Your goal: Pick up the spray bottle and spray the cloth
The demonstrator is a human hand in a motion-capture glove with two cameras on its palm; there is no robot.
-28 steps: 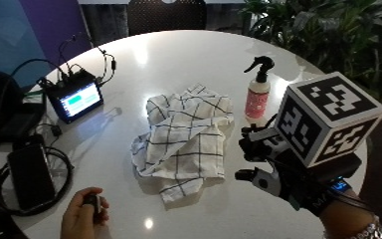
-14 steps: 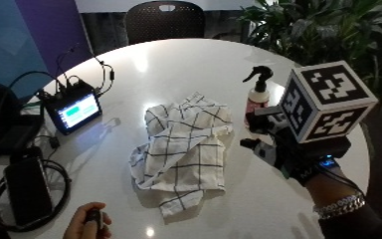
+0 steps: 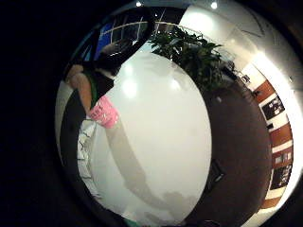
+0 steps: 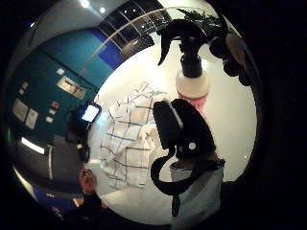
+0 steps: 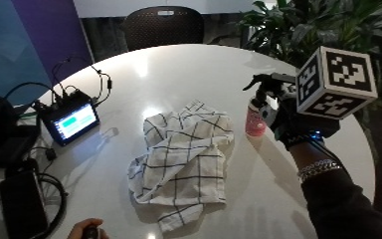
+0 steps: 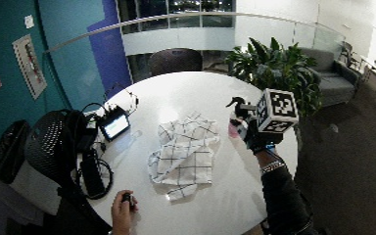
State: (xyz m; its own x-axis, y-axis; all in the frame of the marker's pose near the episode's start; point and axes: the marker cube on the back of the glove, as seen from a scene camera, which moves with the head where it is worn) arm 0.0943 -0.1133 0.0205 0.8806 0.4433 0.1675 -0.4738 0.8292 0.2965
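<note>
A: Outside view. Gloved right hand sits right against the spray bottle, on the side away from the cloth. Bottle stands upright on the white table, black trigger head above the hand, pink-labelled body at palm level.

B: Closed round it?

A: Cannot tell. The hand's own bulk hides the fingers. Touching or nearly so; no lift evident.

B: Wide outside view?

A: Same layout. Bottle between hand and cloth; cloth lies crumpled just beyond the bottle. The other hand, bare, rests at the near table edge, well apart.

B: Thumb-side palm view?

A: Bottle fills the area ahead of the palm, very close. Cloth beside it on the table.

B: Little-finger side?

A: Pink label close by, a strip of cloth past it. Still no fingers visible.

B: Handling?

A: Judgement: rigid plastic, smooth, probably light, tippy given its narrow base. Take it at the neck below the trigger, index finger free to squeeze.
</note>
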